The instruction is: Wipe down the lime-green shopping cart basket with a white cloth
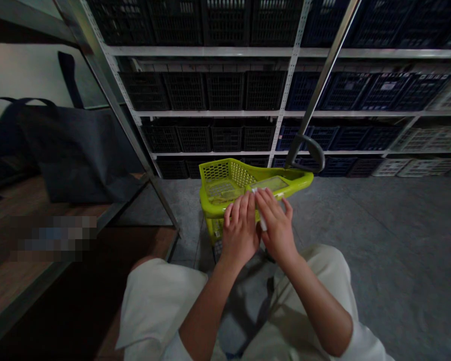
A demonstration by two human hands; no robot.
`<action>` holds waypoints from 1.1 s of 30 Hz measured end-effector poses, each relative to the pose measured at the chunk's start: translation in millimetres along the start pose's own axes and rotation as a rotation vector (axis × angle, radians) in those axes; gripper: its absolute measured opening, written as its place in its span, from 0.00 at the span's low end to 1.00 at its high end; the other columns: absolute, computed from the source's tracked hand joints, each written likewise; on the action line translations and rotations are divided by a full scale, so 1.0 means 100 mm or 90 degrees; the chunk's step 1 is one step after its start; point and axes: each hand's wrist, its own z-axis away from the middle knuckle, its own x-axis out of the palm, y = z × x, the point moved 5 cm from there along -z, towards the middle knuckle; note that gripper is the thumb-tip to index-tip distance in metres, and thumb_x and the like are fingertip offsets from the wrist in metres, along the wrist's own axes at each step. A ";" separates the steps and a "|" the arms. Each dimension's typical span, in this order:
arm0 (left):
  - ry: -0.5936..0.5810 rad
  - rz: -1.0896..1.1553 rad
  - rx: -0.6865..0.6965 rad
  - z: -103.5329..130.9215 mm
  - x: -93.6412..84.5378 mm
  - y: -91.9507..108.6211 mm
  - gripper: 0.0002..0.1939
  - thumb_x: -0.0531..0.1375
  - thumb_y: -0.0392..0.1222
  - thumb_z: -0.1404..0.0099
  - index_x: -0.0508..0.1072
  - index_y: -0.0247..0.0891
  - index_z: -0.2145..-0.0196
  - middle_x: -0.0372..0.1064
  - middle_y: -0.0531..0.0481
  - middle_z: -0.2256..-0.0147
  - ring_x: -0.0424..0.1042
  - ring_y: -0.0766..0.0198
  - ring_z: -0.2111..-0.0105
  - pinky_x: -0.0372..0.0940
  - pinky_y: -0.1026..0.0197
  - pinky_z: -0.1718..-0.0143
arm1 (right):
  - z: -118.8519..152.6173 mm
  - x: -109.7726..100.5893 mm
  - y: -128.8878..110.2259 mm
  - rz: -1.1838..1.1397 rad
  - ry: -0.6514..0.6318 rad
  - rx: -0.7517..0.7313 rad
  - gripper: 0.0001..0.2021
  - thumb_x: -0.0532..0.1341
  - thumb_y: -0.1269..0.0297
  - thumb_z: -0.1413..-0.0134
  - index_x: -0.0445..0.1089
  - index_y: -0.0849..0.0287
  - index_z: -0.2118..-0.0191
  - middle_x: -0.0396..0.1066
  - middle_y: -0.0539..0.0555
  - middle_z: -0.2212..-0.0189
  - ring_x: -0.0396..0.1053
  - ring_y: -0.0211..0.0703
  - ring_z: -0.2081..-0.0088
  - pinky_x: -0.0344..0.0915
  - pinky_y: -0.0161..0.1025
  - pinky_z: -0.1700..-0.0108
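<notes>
Grey floor [379, 225] is lit dimly — metal shelving [225, 113] is filled with black crates [225, 91] and dark blue crates [344, 92]. At left, a dark bag [86, 150] is held by a metal-framed wooden shelf [26, 195] — a pale wall [20, 70] is seen behind.

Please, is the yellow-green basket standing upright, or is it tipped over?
Upright: the yellow-green basket has its open top facing up, and its side wall goes down below the rim.
</notes>
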 end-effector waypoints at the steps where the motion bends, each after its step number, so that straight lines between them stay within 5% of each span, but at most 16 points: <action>1: 0.003 0.000 0.001 0.00 -0.01 -0.01 0.32 0.53 0.41 0.31 0.55 0.29 0.32 0.58 0.40 0.34 0.57 0.54 0.34 0.48 0.52 0.33 | 0.01 0.00 -0.10 -0.010 -0.010 -0.021 0.43 0.49 0.79 0.58 0.52 0.59 0.30 0.57 0.58 0.32 0.48 0.45 0.29 0.42 0.52 0.32; 5: -0.005 0.003 0.000 0.01 -0.02 -0.02 0.33 0.54 0.43 0.31 0.53 0.30 0.32 0.58 0.40 0.34 0.56 0.54 0.34 0.49 0.52 0.33 | 0.03 -0.02 -0.10 -0.016 -0.014 -0.054 0.42 0.49 0.79 0.56 0.51 0.56 0.30 0.57 0.56 0.32 0.49 0.45 0.30 0.38 0.54 0.32; 10: -0.019 -0.002 -0.001 0.01 -0.02 0.00 0.35 0.54 0.44 0.30 0.51 0.29 0.31 0.55 0.40 0.32 0.56 0.54 0.34 0.48 0.51 0.32 | 0.03 -0.04 0.46 0.016 0.038 -0.017 0.42 0.49 0.78 0.56 0.54 0.50 0.31 0.61 0.52 0.34 0.51 0.47 0.30 0.38 0.55 0.32; 15: -0.020 -0.007 -0.002 0.01 -0.02 0.02 0.35 0.54 0.46 0.30 0.51 0.28 0.31 0.54 0.40 0.32 0.55 0.53 0.34 0.47 0.51 0.32 | 0.03 -0.01 0.95 0.036 0.142 0.150 0.41 0.48 0.78 0.56 0.56 0.53 0.32 0.62 0.56 0.35 0.53 0.48 0.31 0.44 0.57 0.34; 18: -0.018 -0.003 -0.008 0.00 -0.01 0.02 0.35 0.54 0.46 0.30 0.51 0.28 0.31 0.54 0.40 0.32 0.55 0.53 0.34 0.47 0.51 0.32 | 0.05 0.01 0.76 0.036 0.138 0.172 0.42 0.48 0.78 0.55 0.52 0.55 0.30 0.59 0.59 0.33 0.51 0.49 0.30 0.46 0.57 0.34; 22: 0.001 -0.003 -0.006 0.00 0.00 0.02 0.33 0.53 0.43 0.30 0.53 0.28 0.32 0.57 0.40 0.33 0.56 0.54 0.34 0.46 0.51 0.32 | 0.11 0.05 0.13 -0.018 0.055 -0.011 0.41 0.48 0.78 0.50 0.46 0.54 0.28 0.56 0.58 0.31 0.48 0.47 0.29 0.42 0.54 0.32; 25: 0.014 -0.007 -0.002 0.00 0.00 0.02 0.31 0.52 0.42 0.30 0.54 0.30 0.32 0.58 0.40 0.34 0.56 0.54 0.34 0.46 0.51 0.33 | 0.15 0.05 -0.08 -0.040 0.034 -0.068 0.40 0.48 0.77 0.48 0.44 0.55 0.28 0.55 0.58 0.31 0.47 0.47 0.29 0.41 0.54 0.32; 29: 0.006 -0.003 -0.003 0.01 -0.01 0.03 0.32 0.53 0.44 0.30 0.54 0.29 0.32 0.58 0.39 0.34 0.57 0.53 0.35 0.47 0.51 0.33 | 0.13 0.02 0.03 -0.021 0.013 -0.080 0.42 0.48 0.78 0.50 0.45 0.52 0.28 0.55 0.56 0.31 0.50 0.47 0.30 0.39 0.55 0.31; 33: -0.003 -0.003 -0.005 0.01 -0.03 0.04 0.33 0.53 0.43 0.30 0.53 0.28 0.32 0.57 0.39 0.33 0.56 0.54 0.34 0.46 0.51 0.33 | 0.11 0.01 0.44 0.001 0.032 -0.066 0.45 0.49 0.78 0.56 0.48 0.51 0.29 0.56 0.53 0.31 0.50 0.46 0.30 0.39 0.54 0.31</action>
